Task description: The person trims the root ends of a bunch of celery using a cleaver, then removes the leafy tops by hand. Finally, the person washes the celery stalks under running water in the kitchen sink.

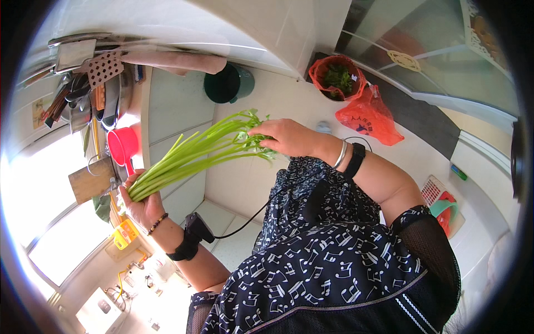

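A bunch of long green celery stalks [196,152] is held aloft between my two hands. My left hand [144,206] grips the stalks at their lower ends, with the fingers wrapped around them. At the other end, my right hand [285,135] has its fingers and thumb around the leafy tops [252,137]. A black strap with a small dark device sits on my left wrist. A red plastic ladle [122,146] stands on the counter just beyond my left hand.
On the floor, a bin lined with a red bag [338,79] holds green leaves; a red plastic bag [367,112] lies against it. A dark green bucket [229,83] stands by the cabinet. Pans and utensils [75,100] crowd the counter beside a wooden board [92,179].
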Available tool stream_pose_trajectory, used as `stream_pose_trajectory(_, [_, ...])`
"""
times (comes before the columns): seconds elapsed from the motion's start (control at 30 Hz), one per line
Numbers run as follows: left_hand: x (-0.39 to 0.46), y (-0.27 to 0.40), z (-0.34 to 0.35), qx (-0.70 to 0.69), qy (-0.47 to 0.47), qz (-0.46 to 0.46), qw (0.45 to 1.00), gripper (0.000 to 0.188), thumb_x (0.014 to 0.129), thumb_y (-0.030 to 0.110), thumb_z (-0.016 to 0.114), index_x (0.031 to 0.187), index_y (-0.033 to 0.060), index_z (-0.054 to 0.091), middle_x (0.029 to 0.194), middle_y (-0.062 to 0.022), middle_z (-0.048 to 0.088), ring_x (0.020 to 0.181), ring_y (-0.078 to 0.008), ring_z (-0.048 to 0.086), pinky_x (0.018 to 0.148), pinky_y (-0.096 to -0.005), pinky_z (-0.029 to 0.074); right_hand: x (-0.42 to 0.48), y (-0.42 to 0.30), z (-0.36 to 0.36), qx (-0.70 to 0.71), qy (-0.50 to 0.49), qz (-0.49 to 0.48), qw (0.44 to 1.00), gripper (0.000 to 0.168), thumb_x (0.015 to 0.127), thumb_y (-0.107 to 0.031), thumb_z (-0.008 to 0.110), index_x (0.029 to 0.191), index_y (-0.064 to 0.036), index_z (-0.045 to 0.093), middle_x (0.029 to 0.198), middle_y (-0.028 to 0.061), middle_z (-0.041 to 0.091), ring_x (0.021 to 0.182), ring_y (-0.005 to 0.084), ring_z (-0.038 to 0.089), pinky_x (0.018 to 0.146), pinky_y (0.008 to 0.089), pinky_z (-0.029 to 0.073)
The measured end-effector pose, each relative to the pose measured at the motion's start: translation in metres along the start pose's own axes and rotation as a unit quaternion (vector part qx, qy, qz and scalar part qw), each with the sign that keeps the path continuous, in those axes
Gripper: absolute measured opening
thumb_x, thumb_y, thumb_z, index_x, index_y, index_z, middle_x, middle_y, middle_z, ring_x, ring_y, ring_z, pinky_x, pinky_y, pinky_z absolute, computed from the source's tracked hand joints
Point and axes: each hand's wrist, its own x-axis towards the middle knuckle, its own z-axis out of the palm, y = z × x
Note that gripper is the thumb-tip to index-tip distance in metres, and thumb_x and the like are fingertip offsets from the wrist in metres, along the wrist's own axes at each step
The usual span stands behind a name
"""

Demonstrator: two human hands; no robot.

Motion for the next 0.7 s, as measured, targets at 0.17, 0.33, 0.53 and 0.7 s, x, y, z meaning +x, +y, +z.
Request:
stream_pose_trajectory(0.17, [0.001,-0.011,0.01,0.017,0.03,0.0,0.999,0.016,0.081,0.012,0.061,0.074,0.0026,0.05,0.071,-0.0074,0.053,0.079,-0.0231,0.054,0.088,-0.0447,0.043,-0.001,-0.004,-0.01,-0.056,-0.007,0.061,0.997,0.01,0.08,-0.012,0.059,0.086,-0.004,0.062,0.083,0.0095,0.058,0.08,0.0295,0.058,0.068,0.0371,0.047])
stream_pose_trajectory(0.33, [0.022,0.002,-0.008,-0.001,0.005,0.007,1.0,0.017,0.082,0.016,0.058,0.077,0.0019,0.05,0.076,-0.011,0.054,0.085,-0.0284,0.053,0.088,-0.0473,0.042,0.001,-0.004,-0.018,-0.07,0.07,0.016,0.995,0.008,0.08,-0.01,0.057,0.084,-0.003,0.06,0.082,0.0086,0.058,0.082,0.0245,0.058,0.067,0.0325,0.047])
stream_pose_trajectory(0.53, [0.012,-0.013,0.01,0.0,-0.002,-0.021,1.0,0.019,0.083,0.018,0.057,0.077,0.001,0.05,0.077,-0.0129,0.056,0.086,-0.0301,0.054,0.088,-0.0479,0.043,0.003,0.03,-0.013,0.443,0.057,0.286,0.848,0.015,0.086,-0.013,0.051,0.088,-0.001,0.06,0.096,0.0072,0.063,0.088,0.0123,0.056,0.076,0.0257,0.044])
stream_pose_trajectory(0.7, [0.014,-0.002,0.015,-0.008,-0.081,-0.071,0.994,0.02,0.085,0.02,0.057,0.084,0.0004,0.051,0.082,-0.0154,0.057,0.094,-0.0349,0.053,0.089,-0.0516,0.042,-0.007,0.02,-0.022,0.525,-0.101,0.288,0.795,0.018,0.09,-0.015,0.048,0.096,-0.003,0.058,0.101,0.0075,0.063,0.091,0.0126,0.056,0.078,0.0247,0.045])
